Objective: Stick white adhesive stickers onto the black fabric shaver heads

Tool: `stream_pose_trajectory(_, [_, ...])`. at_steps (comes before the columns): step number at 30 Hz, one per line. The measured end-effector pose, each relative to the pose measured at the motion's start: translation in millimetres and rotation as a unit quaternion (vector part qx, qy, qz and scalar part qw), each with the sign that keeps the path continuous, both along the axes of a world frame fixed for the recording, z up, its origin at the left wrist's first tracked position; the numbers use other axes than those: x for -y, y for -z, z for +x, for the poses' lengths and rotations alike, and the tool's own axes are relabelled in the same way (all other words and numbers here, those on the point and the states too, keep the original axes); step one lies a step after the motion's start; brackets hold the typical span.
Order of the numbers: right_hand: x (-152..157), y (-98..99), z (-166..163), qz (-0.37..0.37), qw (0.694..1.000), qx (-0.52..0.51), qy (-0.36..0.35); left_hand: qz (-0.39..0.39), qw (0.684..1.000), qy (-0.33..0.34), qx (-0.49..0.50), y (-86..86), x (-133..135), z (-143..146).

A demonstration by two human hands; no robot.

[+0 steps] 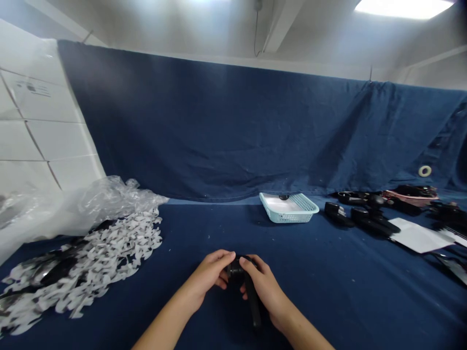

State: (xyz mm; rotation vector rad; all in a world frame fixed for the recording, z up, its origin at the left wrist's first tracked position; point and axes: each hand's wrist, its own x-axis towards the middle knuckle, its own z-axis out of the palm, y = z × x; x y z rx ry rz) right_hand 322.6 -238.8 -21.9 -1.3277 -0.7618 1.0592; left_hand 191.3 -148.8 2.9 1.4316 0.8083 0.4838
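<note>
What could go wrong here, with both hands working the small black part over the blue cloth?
The black part is pinched only by fingertips of the left hand and right hand; it might slip. A dark piece dropped on the blue cloth could be hard to spot. The white label pile lies near the left forearm and could scatter.

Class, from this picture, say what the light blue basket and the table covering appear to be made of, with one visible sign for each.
Light blue lattice basket: probably moulded plastic, with a regular grid of holes and a smooth rim. Dark blue table covering: woven cloth, matte, with folds and lint.
</note>
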Motion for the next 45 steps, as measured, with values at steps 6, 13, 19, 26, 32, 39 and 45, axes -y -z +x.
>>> stream_pose_trajectory(6, [-3,0.6,1,-0.013,1.000,0.005,-0.005,-0.012,1.000,0.001,-0.004,1.3,-3,2])
stream_pose_trajectory(13, [-2,-1.5,0,-0.020,1.000,0.003,-0.008,-0.018,1.000,-0.002,0.000,-0.8,-2,0])
stream_pose_trajectory(19, [-2,-7.0,-3,-0.015,1.000,-0.018,0.003,-0.008,1.000,-0.003,0.022,-1.0,-1,-2])
stream_pose_trajectory(26, [0,-10.6,-5,-0.018,0.998,-0.058,0.016,0.046,0.997,-0.004,0.054,-2.1,1,-9])
stream_pose_trajectory(32, [6,-15.6,-5,-0.007,0.998,-0.068,0.018,0.110,0.993,-0.025,0.035,-2.7,4,-5])
stream_pose_trajectory(39, [10,-20.8,-4,0.011,0.998,-0.052,0.017,0.094,0.993,0.030,0.068,-11.5,7,-12])
stream_pose_trajectory(45, [9,-17.0,-4,0.025,0.998,-0.060,0.003,0.086,0.996,-0.003,0.035,-5.4,11,-8])
